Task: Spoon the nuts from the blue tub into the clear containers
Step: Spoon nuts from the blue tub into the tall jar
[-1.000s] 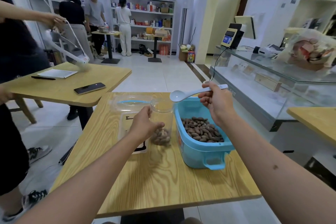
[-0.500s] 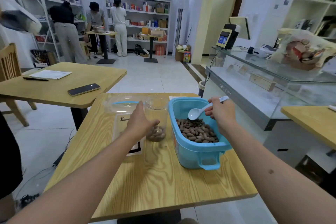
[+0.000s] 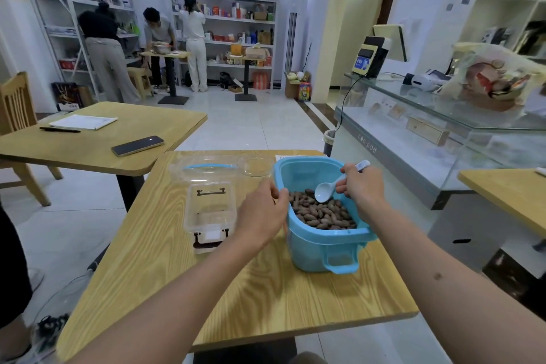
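Note:
The blue tub [image 3: 322, 248] stands at the right of the wooden table [image 3: 236, 304], with brown nuts [image 3: 322, 214] covering its bottom. My right hand [image 3: 362, 186] grips the handle of a white spoon [image 3: 324, 195]; its empty bowl hangs just over the nuts at the tub's far side. My left hand [image 3: 261, 217] is wrapped round a clear jar [image 3: 255, 167] beside the tub's left wall. The hand hides most of the jar and only the open mouth shows. A clear rectangular box [image 3: 209, 210] with brown latches stands left of that hand.
A clear lid with a blue handle [image 3: 206, 168] lies behind the box. Another table [image 3: 97, 154] at the left holds a phone [image 3: 137, 145], paper and a pen. A glass counter [image 3: 443, 133] runs along the right. Three people stand at the far shelves, and someone stands at the left edge.
My right hand has brought the spoon down from above the jar into the tub. The left hand stays on the jar. The person at the left has drawn back.

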